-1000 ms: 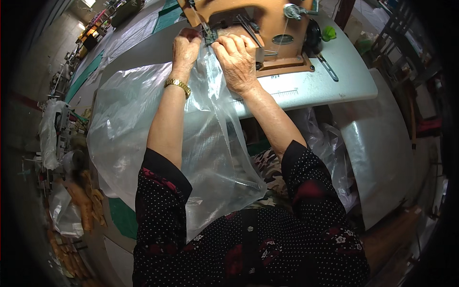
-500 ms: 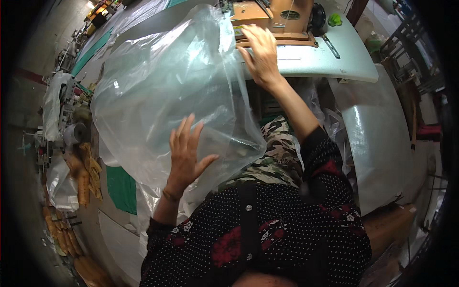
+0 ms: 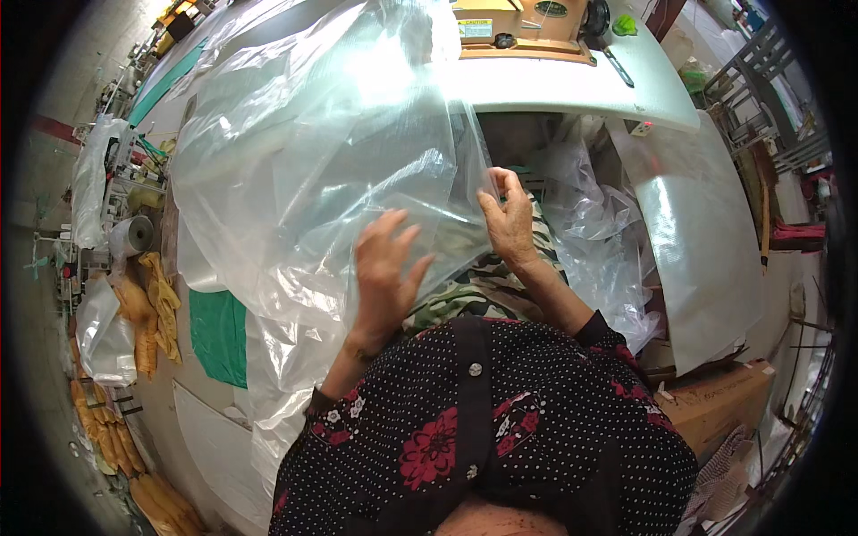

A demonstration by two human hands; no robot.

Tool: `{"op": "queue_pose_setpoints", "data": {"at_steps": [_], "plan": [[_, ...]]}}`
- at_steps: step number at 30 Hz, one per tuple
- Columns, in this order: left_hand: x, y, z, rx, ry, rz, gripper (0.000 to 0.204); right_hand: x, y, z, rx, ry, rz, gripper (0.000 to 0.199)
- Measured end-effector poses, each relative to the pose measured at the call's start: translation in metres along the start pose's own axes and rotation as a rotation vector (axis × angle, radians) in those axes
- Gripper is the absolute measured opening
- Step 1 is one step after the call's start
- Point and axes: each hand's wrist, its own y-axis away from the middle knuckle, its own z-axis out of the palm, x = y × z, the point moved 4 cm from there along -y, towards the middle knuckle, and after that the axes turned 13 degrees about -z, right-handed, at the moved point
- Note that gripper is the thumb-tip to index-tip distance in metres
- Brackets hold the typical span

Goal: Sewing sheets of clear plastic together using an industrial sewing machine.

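Observation:
A large clear plastic sheet (image 3: 295, 161) drapes from the table at the far left down over my lap. It is creased and shiny, perhaps doubled. My right hand (image 3: 511, 223) pinches its right edge between thumb and fingers, near my knee. Over the lower part of the sheet is my left hand (image 3: 382, 272), open, thumb apart from the slightly bent fingers and a little blurred. Whether its palm touches the plastic cannot be seen. Past the right hand stands an orange-brown sewing machine (image 3: 536, 31) on the pale table (image 3: 581, 85).
Right of the machine lie a narrow dark tool (image 3: 618, 67) and a crumpled green piece (image 3: 624, 25). Crumpled clear plastic (image 3: 599, 232) hangs below the table. A cardboard box (image 3: 719, 402) stands at my right; green cloth (image 3: 217, 335) and a roll (image 3: 132, 237) are at left.
My right hand has come from beside the machine back toward me and gripped the sheet's edge. My left hand has shifted right and slightly nearer. The sheet has been pulled partly clear of the machine.

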Motion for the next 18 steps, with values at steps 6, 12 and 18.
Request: {"op": "queue_pose_setpoints", "data": {"at_steps": [6, 12, 18], "plan": [[0.018, -0.039, 0.052, 0.089, -0.257, 0.063, 0.058, 0.011, 0.024, 0.0, -0.055, 0.154, -0.029, 0.016], [-0.003, -0.042, 0.057, 0.169, -0.383, 0.025, 0.035, 0.015, 0.04, 0.006, -0.089, 0.098, -0.046, 0.015], [-0.01, -0.043, 0.054, -0.008, -0.452, -0.012, 0.033, 0.003, 0.045, 0.004, -0.08, 0.036, -0.051, 0.018]]}}
